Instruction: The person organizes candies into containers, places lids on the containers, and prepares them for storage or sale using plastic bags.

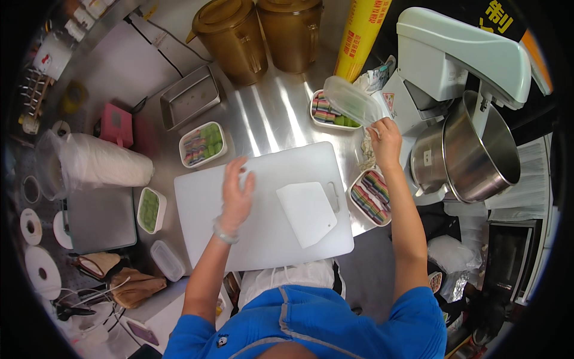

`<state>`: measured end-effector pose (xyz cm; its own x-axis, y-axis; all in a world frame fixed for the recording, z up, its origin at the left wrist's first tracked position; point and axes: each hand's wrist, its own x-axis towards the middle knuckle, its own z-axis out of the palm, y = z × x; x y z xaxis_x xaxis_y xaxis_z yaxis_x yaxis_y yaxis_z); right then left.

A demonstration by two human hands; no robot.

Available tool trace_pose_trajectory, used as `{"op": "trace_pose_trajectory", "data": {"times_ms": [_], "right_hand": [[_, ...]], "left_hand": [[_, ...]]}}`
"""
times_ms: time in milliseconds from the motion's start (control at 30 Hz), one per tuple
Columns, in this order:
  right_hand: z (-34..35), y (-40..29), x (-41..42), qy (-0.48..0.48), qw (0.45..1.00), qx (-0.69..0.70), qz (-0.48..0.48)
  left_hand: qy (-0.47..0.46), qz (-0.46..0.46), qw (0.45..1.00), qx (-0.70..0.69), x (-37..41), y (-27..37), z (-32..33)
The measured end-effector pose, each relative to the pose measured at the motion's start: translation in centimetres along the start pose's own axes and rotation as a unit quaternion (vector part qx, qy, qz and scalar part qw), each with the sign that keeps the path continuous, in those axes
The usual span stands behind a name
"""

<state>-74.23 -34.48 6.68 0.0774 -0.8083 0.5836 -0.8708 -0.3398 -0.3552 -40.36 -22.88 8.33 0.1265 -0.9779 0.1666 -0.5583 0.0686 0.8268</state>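
My right hand (385,140) grips the edge of a clear plastic lid (352,99), tilted over a white container (334,124) of striped and green pieces. Slightly blurred, my left hand (237,193) is above the white cutting board (264,179) with fingers apart, holding nothing. A white plastic scraper (307,211) lies on the board. Beyond the board's far left corner stands a container of green and striped pieces (203,144). Another holds green pieces (150,210) at the left. Near my right forearm, a container holds rainbow-striped pieces (370,197). A second lid (167,260) lies at the lower left.
A stand mixer (462,54) with a steel bowl (475,152) stands at the right. Two brown pitchers (233,40) and a yellow wrap roll (361,40) are at the back. A metal tray (190,98), stacked cups in plastic (107,159) and a scale (102,220) are at the left.
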Motion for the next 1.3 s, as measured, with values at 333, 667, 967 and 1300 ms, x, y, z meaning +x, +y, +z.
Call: {"op": "trace_pose_trajectory", "data": {"times_ms": [333, 667, 967, 1300], "right_hand": [[6.5, 4.2, 0.9, -0.093, 0.995, -0.017, -0.022], [6.7, 4.7, -0.6, -0.147, 0.989, -0.006, -0.011], [10.0, 5.9, 2.5, 0.032, 0.973, 0.099, 0.207], [15.0, 8.8, 3.5, -0.085, 0.937, 0.091, 0.327]], "left_hand": [[-0.087, 0.064, 0.992, 0.062, 13.7, 1.0, 14.6], [-0.030, -0.101, 0.994, -0.022, 18.1, -2.1, 21.8], [-0.040, -0.068, 0.997, 0.003, 17.8, -3.0, 21.8], [-0.117, 0.134, 0.965, 0.190, 18.5, -2.3, 21.8]]}}
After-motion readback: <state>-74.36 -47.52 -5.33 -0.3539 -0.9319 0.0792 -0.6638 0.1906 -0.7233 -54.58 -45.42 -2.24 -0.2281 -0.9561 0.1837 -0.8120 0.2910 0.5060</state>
